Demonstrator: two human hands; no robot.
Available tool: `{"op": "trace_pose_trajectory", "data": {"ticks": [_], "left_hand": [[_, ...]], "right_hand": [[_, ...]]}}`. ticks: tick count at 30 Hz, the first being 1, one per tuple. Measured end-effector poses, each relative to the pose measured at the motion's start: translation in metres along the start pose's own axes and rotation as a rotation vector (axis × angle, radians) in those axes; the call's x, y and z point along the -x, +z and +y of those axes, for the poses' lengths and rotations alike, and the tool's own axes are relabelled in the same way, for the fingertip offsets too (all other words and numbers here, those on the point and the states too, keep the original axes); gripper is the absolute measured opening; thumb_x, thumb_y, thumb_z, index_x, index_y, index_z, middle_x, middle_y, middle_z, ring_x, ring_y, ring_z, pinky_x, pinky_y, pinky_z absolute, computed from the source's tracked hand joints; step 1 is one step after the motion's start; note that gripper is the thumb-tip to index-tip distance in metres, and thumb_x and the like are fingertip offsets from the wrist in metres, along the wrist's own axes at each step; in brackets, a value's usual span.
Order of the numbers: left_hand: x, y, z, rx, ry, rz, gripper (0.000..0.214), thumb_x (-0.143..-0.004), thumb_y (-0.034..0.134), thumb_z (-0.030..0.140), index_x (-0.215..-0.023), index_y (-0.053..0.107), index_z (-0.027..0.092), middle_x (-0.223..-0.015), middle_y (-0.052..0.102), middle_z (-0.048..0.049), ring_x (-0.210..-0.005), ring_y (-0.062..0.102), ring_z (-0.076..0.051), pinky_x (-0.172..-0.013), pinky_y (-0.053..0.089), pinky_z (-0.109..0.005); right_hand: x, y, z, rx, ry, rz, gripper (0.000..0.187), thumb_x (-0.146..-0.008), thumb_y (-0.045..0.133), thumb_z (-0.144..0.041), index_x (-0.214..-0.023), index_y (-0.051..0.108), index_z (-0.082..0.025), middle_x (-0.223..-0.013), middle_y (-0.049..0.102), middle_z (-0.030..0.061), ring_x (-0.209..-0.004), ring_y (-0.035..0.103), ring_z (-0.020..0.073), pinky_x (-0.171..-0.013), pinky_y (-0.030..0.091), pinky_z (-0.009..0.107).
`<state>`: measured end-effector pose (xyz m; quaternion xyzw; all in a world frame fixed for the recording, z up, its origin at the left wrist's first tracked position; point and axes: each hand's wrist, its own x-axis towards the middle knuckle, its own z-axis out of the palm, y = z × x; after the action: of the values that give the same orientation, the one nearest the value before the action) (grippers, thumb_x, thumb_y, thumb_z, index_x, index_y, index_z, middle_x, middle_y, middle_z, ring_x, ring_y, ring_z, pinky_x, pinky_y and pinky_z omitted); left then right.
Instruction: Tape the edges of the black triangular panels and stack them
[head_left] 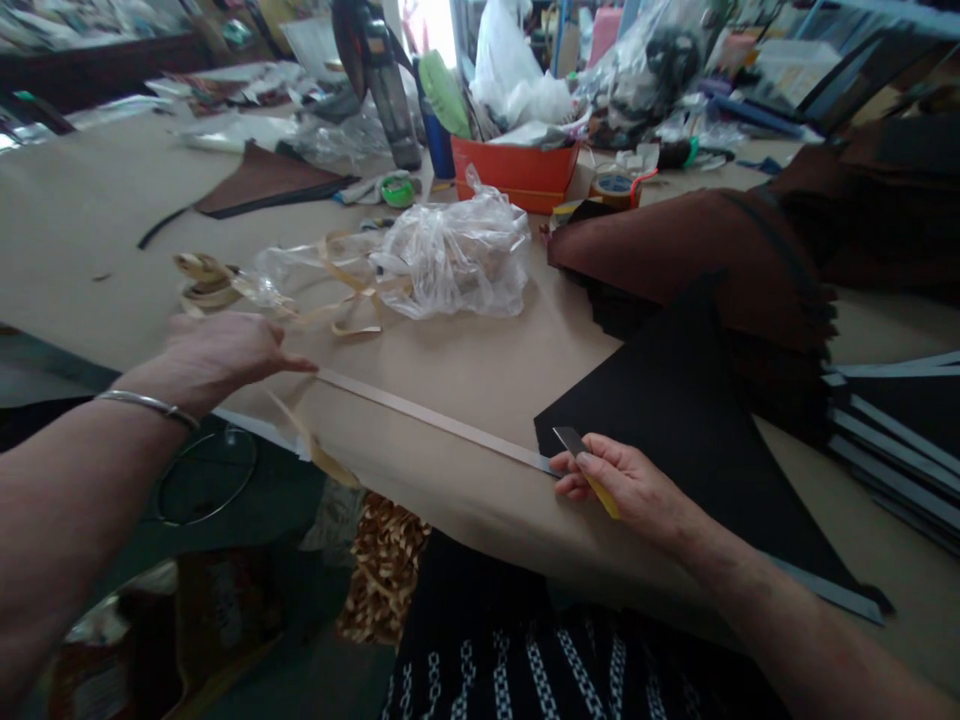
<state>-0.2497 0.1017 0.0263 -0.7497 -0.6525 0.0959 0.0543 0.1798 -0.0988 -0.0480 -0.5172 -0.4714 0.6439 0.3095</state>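
My right hand (626, 487) is closed round a yellow-handled utility knife (589, 468), its blade tip at the corner of a black sheet (675, 400). A long pale strip (427, 418) runs from that corner across the brown paper table (90, 240) to my left hand (225, 350). My left hand, with a silver bangle on the wrist, pinches the strip's far end between closed fingers. A loose tan ribbon end (315, 450) hangs off the table edge below it.
A crumpled clear plastic bag (450, 255) with tan ribbon lies behind the strip. Dark brown and black sheets (712, 260) are stacked at the right. An orange box (517, 170), tape rolls and clutter stand at the back. A heap of ribbon offcuts (386, 570) lies below the table edge.
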Motion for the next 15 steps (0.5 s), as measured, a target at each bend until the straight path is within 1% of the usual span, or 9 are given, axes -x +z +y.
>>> {"op": "trace_pose_trajectory", "data": {"ticks": [2, 3, 5, 6, 7, 9, 12, 14, 15], "left_hand": [[0.008, -0.009, 0.015, -0.026, -0.01, 0.001, 0.091, -0.058, 0.039, 0.088, -0.082, 0.069, 0.005, -0.068, 0.056, -0.0004, -0.092, 0.053, -0.029, -0.086, 0.031, -0.064], [0.012, -0.013, 0.026, -0.027, 0.008, 0.015, 0.086, -0.067, 0.04, 0.082, -0.091, 0.068, 0.005, -0.077, 0.059, -0.0027, -0.097, 0.052, -0.032, -0.087, 0.031, -0.064], [0.024, -0.02, 0.055, 0.0, 0.096, 0.058, 0.067, -0.083, 0.041, 0.065, -0.106, 0.062, 0.006, -0.094, 0.061, -0.0073, -0.104, 0.051, -0.031, -0.091, 0.033, -0.056], [0.032, -0.022, 0.073, 0.028, 0.155, 0.078, 0.056, -0.088, 0.041, 0.055, -0.11, 0.06, 0.007, -0.1, 0.062, -0.0081, -0.104, 0.052, -0.027, -0.093, 0.036, -0.048], [0.039, -0.023, 0.091, 0.063, 0.216, 0.091, 0.046, -0.091, 0.042, 0.046, -0.112, 0.059, 0.009, -0.104, 0.062, -0.0076, -0.102, 0.054, -0.021, -0.093, 0.038, -0.039], [0.057, -0.022, 0.13, 0.134, 0.322, 0.103, 0.032, -0.09, 0.047, 0.039, -0.102, 0.062, 0.013, -0.099, 0.065, -0.006, -0.094, 0.057, -0.016, -0.088, 0.041, -0.027], [0.083, -0.017, 0.185, 0.246, 0.524, 0.064, 0.022, -0.089, 0.05, 0.034, -0.094, 0.064, 0.019, -0.095, 0.066, -0.0034, -0.09, 0.059, -0.015, -0.083, 0.043, -0.025], [0.097, -0.013, 0.214, 0.264, 0.605, 0.028, 0.016, -0.086, 0.055, 0.032, -0.093, 0.065, 0.021, -0.094, 0.067, -0.0026, -0.092, 0.06, -0.017, -0.084, 0.043, -0.027], [0.102, -0.011, 0.225, 0.26, 0.614, 0.015, 0.015, -0.085, 0.056, 0.03, -0.091, 0.065, 0.021, -0.094, 0.067, -0.0037, -0.09, 0.06, -0.019, -0.081, 0.044, -0.03]], "right_hand": [[0.0, 0.001, -0.006, 0.132, -0.021, -0.053, 0.021, -0.091, 0.042, -0.034, -0.088, 0.055, -0.017, -0.099, 0.066, 0.0074, -0.082, 0.063, 0.0138, -0.078, 0.049, 0.031], [-0.001, 0.003, -0.009, 0.203, -0.031, -0.077, 0.021, -0.091, 0.042, -0.032, -0.087, 0.056, -0.017, -0.093, 0.066, 0.0061, -0.08, 0.063, 0.0138, -0.077, 0.049, 0.03], [-0.004, 0.006, -0.018, 0.33, -0.046, -0.109, 0.019, -0.09, 0.042, -0.028, -0.081, 0.055, -0.018, -0.078, 0.064, 0.003, -0.073, 0.061, 0.0135, -0.071, 0.047, 0.029], [-0.005, 0.008, -0.022, 0.357, -0.049, -0.116, 0.018, -0.089, 0.043, -0.027, -0.079, 0.054, -0.018, -0.072, 0.061, 0.0016, -0.069, 0.06, 0.0132, -0.068, 0.046, 0.028], [-0.006, 0.01, -0.026, 0.345, -0.044, -0.116, 0.017, -0.088, 0.043, -0.027, -0.078, 0.054, -0.018, -0.069, 0.06, 0.0007, -0.066, 0.059, 0.0128, -0.066, 0.045, 0.027], [-0.006, 0.01, -0.032, 0.212, -0.015, -0.097, 0.019, -0.087, 0.044, -0.031, -0.082, 0.055, -0.017, -0.069, 0.06, 0.001, -0.064, 0.059, 0.0128, -0.064, 0.045, 0.027], [-0.002, 0.004, -0.034, -0.004, -0.025, 0.068, 0.027, -0.086, 0.045, -0.039, -0.091, 0.06, -0.016, -0.078, 0.062, 0.0028, -0.068, 0.059, 0.0128, -0.064, 0.046, 0.026], [0.002, 0.0, -0.03, 0.049, -0.068, 0.171, 0.028, -0.083, 0.05, -0.041, -0.086, 0.063, -0.016, -0.075, 0.06, 0.0011, -0.065, 0.055, 0.0113, -0.06, 0.043, 0.023], [0.003, 0.0, -0.028, 0.112, -0.075, 0.185, 0.027, -0.082, 0.052, -0.041, -0.081, 0.063, -0.016, -0.069, 0.057, -0.0004, -0.061, 0.052, 0.0101, -0.057, 0.04, 0.022]]}}
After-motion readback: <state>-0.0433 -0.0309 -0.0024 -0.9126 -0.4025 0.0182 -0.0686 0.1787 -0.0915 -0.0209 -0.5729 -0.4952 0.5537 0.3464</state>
